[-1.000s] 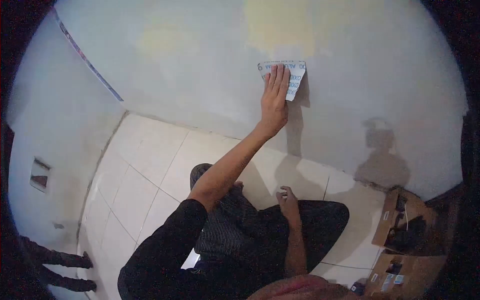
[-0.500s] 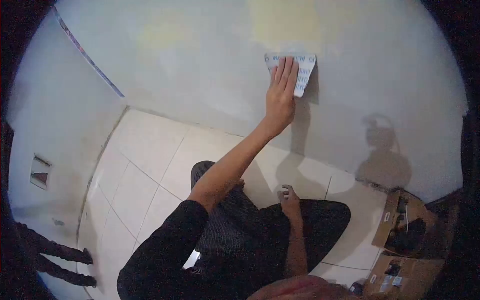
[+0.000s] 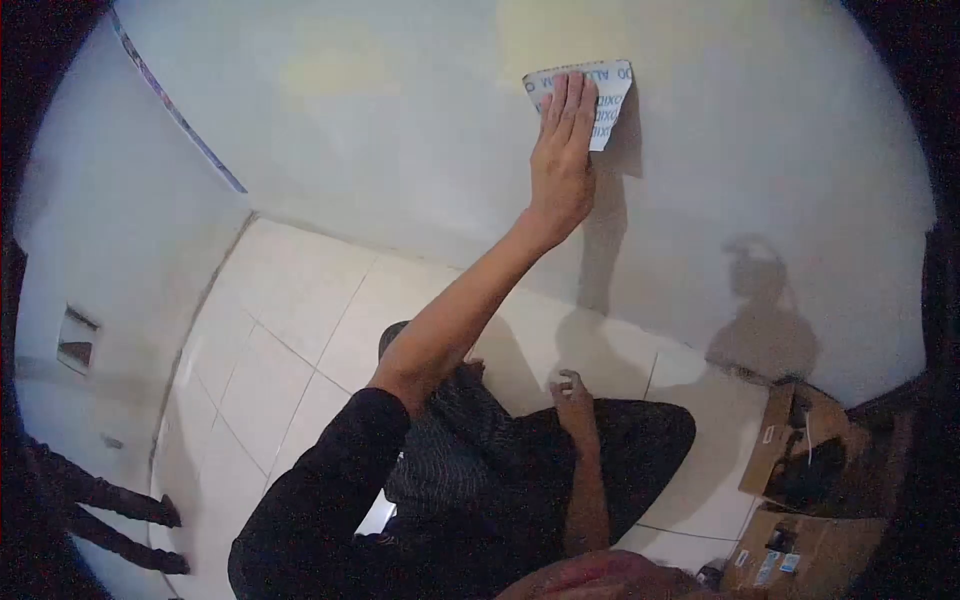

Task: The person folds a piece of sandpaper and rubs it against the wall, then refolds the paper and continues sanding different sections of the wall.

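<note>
The left hand's fingers (image 3: 572, 100) lay straight and close together, pressed flat against a folded sheet of sandpaper (image 3: 612, 85) and pinning it to the wall (image 3: 400, 140) rather than gripping it. The sheet sat high on the wall, at the lower edge of a yellowish patch (image 3: 560, 40), its printed backing facing outward. One corner stuck out to the right of the fingertips. The left hand (image 3: 560, 170) pointed upward with its back to the camera. The wrist was bent slightly and the forearm stretched long and nearly straight down to a black sleeve (image 3: 320, 480). The right hand (image 3: 570, 388) rested on the knee, fingers loosely curled and holding nothing. Cardboard boxes (image 3: 800, 450) stood on the tiled floor (image 3: 300, 330) near the wall's foot.
</note>
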